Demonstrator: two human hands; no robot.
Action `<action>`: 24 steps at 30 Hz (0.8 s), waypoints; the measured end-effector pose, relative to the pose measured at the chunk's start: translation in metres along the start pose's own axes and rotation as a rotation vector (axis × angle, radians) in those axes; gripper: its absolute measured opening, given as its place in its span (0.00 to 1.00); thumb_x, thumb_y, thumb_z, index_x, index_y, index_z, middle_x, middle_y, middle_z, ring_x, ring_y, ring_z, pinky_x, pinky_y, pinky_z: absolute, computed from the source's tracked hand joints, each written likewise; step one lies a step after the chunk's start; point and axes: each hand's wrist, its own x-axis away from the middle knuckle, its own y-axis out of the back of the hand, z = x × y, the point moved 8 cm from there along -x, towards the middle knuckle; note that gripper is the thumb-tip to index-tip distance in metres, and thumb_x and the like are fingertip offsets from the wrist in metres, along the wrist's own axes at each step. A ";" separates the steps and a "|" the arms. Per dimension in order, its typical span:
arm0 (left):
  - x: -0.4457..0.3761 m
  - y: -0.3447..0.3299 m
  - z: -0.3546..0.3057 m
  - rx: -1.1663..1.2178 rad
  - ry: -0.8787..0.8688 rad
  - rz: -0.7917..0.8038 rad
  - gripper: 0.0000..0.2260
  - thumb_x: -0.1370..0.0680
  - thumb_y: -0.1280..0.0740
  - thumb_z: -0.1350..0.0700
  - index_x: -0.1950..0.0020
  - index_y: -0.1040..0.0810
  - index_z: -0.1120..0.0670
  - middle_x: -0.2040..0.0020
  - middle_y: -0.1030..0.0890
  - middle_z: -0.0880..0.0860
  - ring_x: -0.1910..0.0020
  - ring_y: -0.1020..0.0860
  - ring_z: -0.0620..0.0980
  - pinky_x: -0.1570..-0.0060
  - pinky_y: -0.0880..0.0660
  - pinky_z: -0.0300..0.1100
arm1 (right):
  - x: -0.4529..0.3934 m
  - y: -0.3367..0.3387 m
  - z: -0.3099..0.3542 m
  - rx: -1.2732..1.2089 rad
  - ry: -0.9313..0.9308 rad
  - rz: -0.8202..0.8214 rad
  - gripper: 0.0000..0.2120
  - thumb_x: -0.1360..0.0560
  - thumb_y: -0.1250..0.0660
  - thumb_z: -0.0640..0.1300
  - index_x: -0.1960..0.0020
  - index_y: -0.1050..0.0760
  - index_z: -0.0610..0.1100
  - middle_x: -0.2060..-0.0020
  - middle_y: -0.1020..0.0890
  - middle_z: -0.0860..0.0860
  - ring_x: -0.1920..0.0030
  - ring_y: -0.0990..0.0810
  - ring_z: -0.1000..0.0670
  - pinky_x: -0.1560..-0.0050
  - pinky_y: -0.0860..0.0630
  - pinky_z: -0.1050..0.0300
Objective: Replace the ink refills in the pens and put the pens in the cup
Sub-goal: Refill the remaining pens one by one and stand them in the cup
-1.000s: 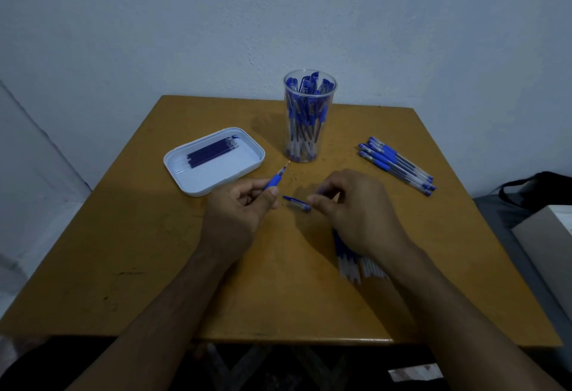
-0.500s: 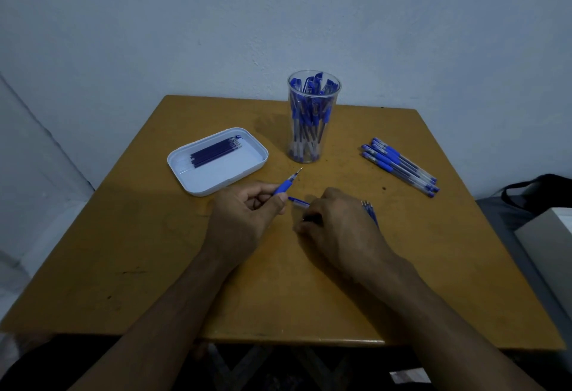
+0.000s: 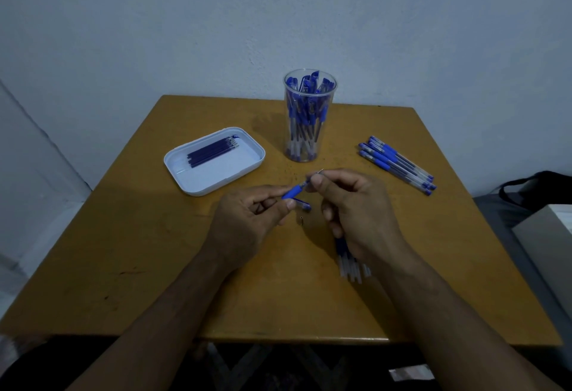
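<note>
While my left hand [image 3: 247,220] pinches one pen [image 3: 292,192] by its blue grip, my right hand [image 3: 356,214] closes thumb and forefinger on the pen's front end, the metal tip poking out just past them. One blue pen cap [image 3: 301,204] lies on the wooden table [image 3: 123,251] directly beneath the pen, and one tiny dark piece [image 3: 301,221] sits just below that; I cannot tell what it is. A bunch of pens [image 3: 349,262] shows under my right wrist, too blurred to count. One clear cup [image 3: 309,115] stands behind my hands, crowded with capped pens I cannot number. To its left, one white tray [image 3: 216,174] holds about five refills [image 3: 212,152]. At right lies a second group of roughly five pens [image 3: 397,164].
</note>
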 end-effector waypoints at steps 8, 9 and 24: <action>-0.001 0.002 0.011 0.009 0.049 -0.045 0.10 0.22 0.28 0.54 0.41 0.16 0.49 0.64 0.18 0.53 0.64 0.21 0.51 0.62 0.23 0.45 | -0.006 0.062 0.018 -0.170 0.071 -0.456 0.07 0.15 0.39 0.42 0.44 0.25 0.42 0.62 0.15 0.46 0.67 0.22 0.51 0.73 0.24 0.56; -0.002 0.003 0.011 0.011 0.052 -0.060 0.10 0.21 0.28 0.55 0.41 0.16 0.49 0.64 0.18 0.52 0.64 0.21 0.47 0.61 0.23 0.40 | -0.008 0.069 0.015 -0.113 0.030 -0.460 0.06 0.17 0.38 0.40 0.45 0.23 0.42 0.64 0.17 0.47 0.67 0.23 0.52 0.72 0.26 0.55; -0.001 0.004 0.010 -0.061 0.046 -0.071 0.12 0.20 0.29 0.54 0.37 0.17 0.52 0.63 0.17 0.53 0.63 0.20 0.45 0.61 0.23 0.35 | 0.001 0.095 -0.011 1.015 -0.111 -0.184 0.09 0.20 0.33 0.41 0.45 0.15 0.42 0.55 0.15 0.48 0.62 0.19 0.52 0.61 0.18 0.53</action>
